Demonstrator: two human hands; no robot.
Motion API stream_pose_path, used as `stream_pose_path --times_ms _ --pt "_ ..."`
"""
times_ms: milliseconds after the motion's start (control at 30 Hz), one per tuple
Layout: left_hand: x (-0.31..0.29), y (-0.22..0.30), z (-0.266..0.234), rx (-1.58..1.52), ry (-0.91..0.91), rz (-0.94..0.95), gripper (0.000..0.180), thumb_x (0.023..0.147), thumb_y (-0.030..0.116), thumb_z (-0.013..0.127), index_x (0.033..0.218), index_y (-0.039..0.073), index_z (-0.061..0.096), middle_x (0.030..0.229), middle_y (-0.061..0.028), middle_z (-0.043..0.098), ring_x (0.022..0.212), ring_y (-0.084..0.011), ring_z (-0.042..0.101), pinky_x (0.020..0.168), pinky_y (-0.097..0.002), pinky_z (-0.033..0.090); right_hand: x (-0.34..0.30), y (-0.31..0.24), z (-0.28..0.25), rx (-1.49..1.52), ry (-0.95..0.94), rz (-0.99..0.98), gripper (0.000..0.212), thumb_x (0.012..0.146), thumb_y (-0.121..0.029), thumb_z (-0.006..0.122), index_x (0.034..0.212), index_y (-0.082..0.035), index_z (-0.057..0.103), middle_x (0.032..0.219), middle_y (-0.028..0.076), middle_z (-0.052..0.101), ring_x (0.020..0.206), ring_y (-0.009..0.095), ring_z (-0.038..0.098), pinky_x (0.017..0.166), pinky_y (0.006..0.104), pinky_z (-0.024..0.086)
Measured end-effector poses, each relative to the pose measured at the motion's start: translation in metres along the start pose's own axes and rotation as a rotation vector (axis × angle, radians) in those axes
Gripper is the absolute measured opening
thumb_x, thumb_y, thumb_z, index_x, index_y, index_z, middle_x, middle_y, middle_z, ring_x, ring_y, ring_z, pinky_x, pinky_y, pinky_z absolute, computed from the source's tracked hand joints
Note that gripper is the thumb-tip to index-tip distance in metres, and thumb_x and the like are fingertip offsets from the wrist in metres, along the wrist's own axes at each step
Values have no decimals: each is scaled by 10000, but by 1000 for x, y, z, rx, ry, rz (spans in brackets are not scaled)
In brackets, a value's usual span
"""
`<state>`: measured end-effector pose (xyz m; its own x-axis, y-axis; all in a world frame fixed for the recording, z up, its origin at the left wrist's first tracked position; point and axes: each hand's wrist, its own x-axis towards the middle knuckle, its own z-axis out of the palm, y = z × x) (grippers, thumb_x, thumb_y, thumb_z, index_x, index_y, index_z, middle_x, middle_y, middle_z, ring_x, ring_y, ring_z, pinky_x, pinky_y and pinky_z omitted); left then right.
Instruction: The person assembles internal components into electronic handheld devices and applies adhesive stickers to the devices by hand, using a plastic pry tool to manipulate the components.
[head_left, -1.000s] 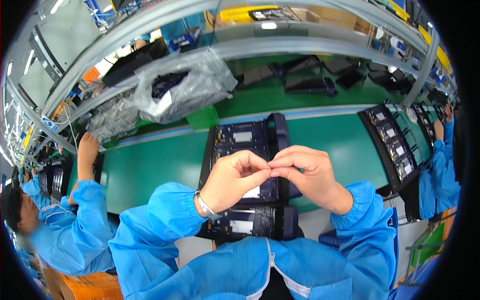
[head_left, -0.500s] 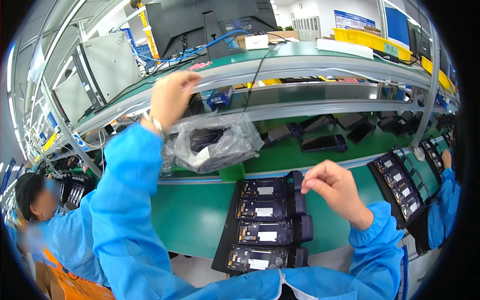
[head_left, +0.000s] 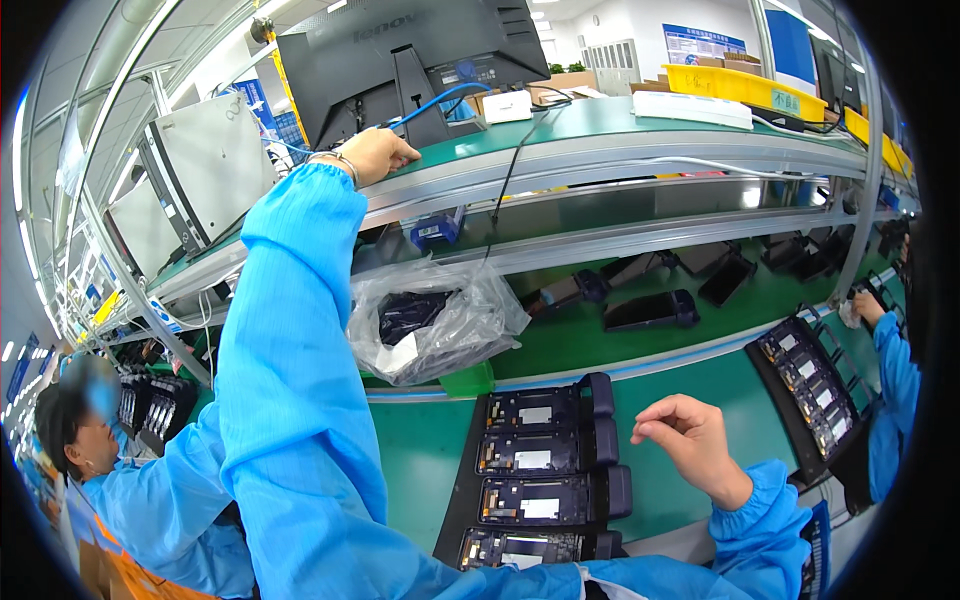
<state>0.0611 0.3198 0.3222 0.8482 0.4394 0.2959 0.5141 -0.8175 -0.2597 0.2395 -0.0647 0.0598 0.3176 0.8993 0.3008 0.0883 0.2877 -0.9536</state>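
My left hand (head_left: 376, 157) reaches up to the edge of the top shelf (head_left: 600, 152), fingers closed and pointing down. Whatever may be in them is hidden. My right hand (head_left: 692, 442) hovers over the green bench, right of the opened devices, with thumb and forefinger in a pinch; I cannot make out anything between them. Several opened handheld devices (head_left: 532, 459) lie in a column on a black tray (head_left: 461, 500), their circuit boards and white labels facing up. Behind them sits a clear plastic bag (head_left: 468, 340) with dark parts inside.
A monitor (head_left: 345, 75) and yellow bin (head_left: 740, 85) stand on the top shelf. Dark handheld devices (head_left: 650, 311) lie beneath the shelves. A co-worker (head_left: 160, 500) sits at left; another's hand (head_left: 868, 308) is by a second device tray (head_left: 808, 385) at right.
My left hand has moved up and right onto the shelf edge, where small pink pieces showed before. My right hand stays pinched, slightly lower in view. The whole view has shifted a little.
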Motion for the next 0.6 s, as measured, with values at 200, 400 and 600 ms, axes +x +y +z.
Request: stream_pose_path --times_ms 200,400,600 --pt "1 -18 11 133 120 175 198 757 -1 603 935 43 679 787 -127 663 729 -226 649 666 -321 510 -1 7 -3 33 17 17 78 826 39 584 903 49 596 827 104 632 772 162 635 705 259 530" --pt "12 -17 -1 -7 13 13 148 741 47 632 875 18 689 779 -117 675 721 -195 658 703 -279 514 0 10 -2 37 25 24 81 828 45 579 907 49 595 830 105 631 774 163 634 700 257 531" --pt "23 -34 11 -13 -4 -70 135 771 83 612 879 17 659 785 -116 667 747 -218 648 699 -298 500 -1 13 -2 45 40 45 83 828 46 580 909 49 595 833 107 631 775 164 634 697 255 530"
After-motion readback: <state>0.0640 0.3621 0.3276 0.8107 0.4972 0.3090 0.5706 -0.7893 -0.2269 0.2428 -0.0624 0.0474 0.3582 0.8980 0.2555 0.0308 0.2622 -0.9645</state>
